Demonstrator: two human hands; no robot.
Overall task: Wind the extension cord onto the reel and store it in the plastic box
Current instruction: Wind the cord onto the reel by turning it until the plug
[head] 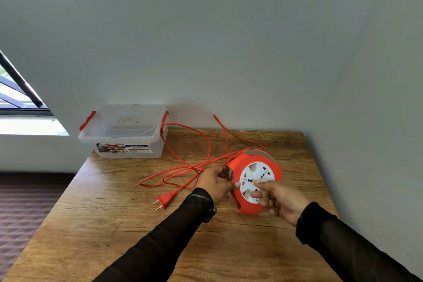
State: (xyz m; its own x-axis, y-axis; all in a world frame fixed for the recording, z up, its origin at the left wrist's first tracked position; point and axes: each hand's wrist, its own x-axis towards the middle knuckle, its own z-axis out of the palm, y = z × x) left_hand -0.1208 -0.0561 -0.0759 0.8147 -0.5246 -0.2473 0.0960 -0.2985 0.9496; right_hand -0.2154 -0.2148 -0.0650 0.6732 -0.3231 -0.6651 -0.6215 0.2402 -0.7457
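Winding barely starting: left hand (216, 182) gripping round orange plastic reel (256, 186) by rim, right hand (278, 200) gripping white socket face (257, 177). Thin orange cord (194, 144) sprawling loose, clear plastic box (124, 131) sitting lidded, waiting.

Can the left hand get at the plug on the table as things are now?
Probably yes. The plug lies bare on the table just beside the left hand, with nothing over it, but that hand first must release the reel.

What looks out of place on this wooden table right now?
The orange extension cord sprawls in loose loops from the round orange-and-white reel, one loop lying against the lidded clear plastic box.
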